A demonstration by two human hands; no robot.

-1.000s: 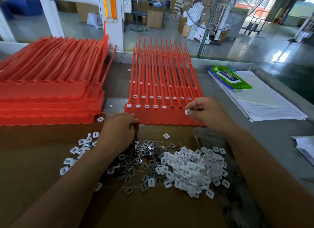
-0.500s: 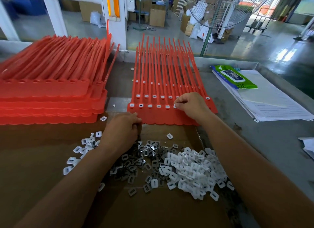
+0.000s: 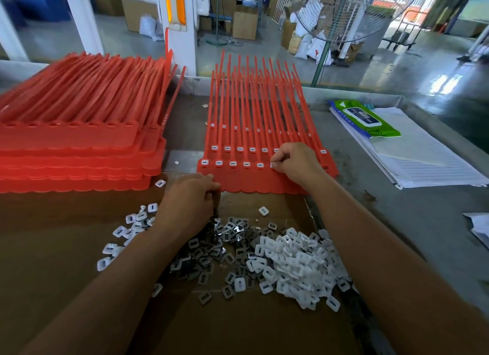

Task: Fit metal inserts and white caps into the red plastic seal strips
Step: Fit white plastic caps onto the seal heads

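Bench cardboard (image 3: 66, 248) holds remaining white caps (image 3: 299, 262) and metal inserts (image 3: 211, 248); front red strip (image 3: 251, 181) has five seated caps (image 3: 232, 163), right grip (image 3: 296, 161) pinches the sixth cap (image 3: 271, 165), left grip (image 3: 189, 201) curled, contents unclear.

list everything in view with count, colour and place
centre seal strips: few sheets, red, mid table
stacked seal strips: several sheets, red, left
white caps: many, white, piled on cardboard
metal inserts: many, grey, piled left of caps
cardboard: one, brown, near side
wipes pack: one, green, on papers
papers: one stack, white, right
fan: one, grey, behind table
right hand: one, pinching a white cap on centre strips
left hand: one, curled over inserts, grip unclear
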